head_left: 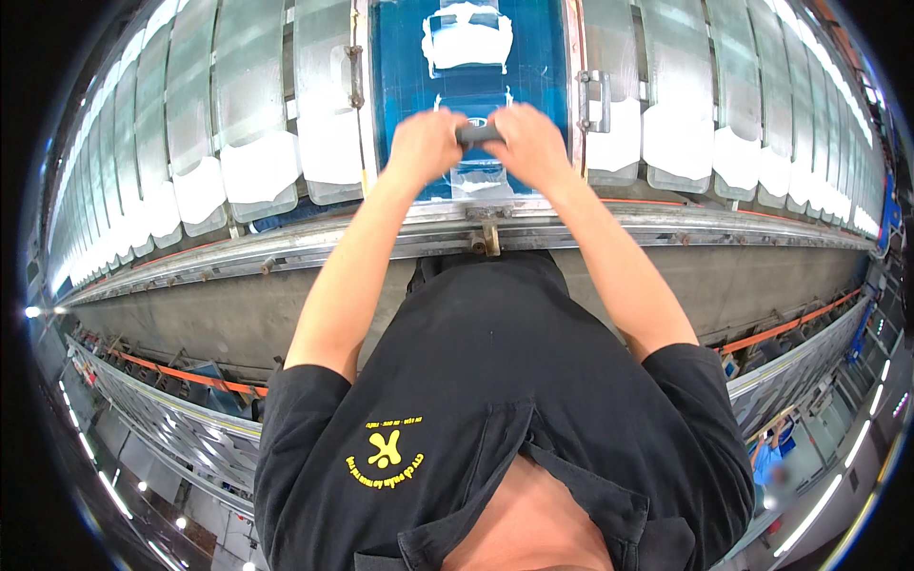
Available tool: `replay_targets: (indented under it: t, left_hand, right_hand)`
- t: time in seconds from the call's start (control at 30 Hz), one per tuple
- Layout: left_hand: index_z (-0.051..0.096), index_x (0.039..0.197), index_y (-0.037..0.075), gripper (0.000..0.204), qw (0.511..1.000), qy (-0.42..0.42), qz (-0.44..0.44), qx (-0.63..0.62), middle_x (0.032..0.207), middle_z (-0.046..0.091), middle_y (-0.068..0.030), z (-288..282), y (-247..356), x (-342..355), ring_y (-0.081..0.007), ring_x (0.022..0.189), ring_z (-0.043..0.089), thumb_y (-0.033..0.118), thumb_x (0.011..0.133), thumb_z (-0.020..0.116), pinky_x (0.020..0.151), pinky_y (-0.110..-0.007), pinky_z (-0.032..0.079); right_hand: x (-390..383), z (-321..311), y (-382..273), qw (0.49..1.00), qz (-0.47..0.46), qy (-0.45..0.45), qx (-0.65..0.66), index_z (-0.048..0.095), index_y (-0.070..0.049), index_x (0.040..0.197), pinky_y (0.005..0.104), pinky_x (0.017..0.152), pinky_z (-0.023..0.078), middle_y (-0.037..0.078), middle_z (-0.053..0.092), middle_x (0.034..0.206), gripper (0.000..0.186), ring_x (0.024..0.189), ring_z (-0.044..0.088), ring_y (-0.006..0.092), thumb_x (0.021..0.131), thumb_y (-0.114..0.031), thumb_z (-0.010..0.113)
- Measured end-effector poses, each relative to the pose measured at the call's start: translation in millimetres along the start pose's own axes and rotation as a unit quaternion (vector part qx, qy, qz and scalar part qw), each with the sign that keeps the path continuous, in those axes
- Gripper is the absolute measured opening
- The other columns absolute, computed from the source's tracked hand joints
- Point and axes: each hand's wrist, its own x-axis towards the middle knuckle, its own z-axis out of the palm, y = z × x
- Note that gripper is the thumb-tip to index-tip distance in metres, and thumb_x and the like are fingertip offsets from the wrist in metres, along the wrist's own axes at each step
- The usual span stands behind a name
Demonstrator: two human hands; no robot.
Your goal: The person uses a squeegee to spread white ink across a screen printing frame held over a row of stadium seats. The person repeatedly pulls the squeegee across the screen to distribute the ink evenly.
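Observation:
Both of my hands are closed around the dark grey handle of a squeegee, over the near part of a blue printing screen. My left hand grips its left end and my right hand its right end; a short stretch of handle shows between them. The squeegee's blade is mostly hidden by my hands. A thick white patch of ink lies on the screen farther off, and thin white smears show around my hands.
Long rows of pale printing boards with white lower ends stretch to the left and right. A metal rail runs between me and the boards. The screen's frame has a metal handle on its right. Behind me, another person stands far off at another rack.

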Motion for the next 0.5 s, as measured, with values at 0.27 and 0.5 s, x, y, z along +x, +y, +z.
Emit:
replay_targets:
  t: [0.27,0.5]
  left_hand:
    - [0.081,0.106,0.011,0.032,0.991,-0.12,-0.008,-0.059,0.095,0.079,-0.0179,-41.0,8.8,15.1,-0.0392,0.092,0.076,0.032,0.083,0.086,0.083,-0.046,0.058]
    - [0.076,0.127,0.008,0.043,0.997,-0.005,0.005,-0.082,0.127,0.075,-0.0185,-16.5,2.4,15.8,-0.0377,0.116,0.072,0.008,0.084,0.077,0.1,-0.043,0.056]
  right_hand:
    - [2.7,-39.7,78.5,0.968,0.129,0.213,-0.002,0.076,-0.006,0.121,0.0415,0.097,0.055,0.019,0.073,0.116,0.042,0.112,0.068,0.0345,0.095,-0.039,0.081]
    - [-13.5,-14.7,174.2,0.825,0.413,0.216,0.319,0.072,0.004,0.123,0.0344,0.089,0.054,0.013,0.075,0.11,0.041,0.097,0.068,0.0197,0.099,-0.028,0.078]
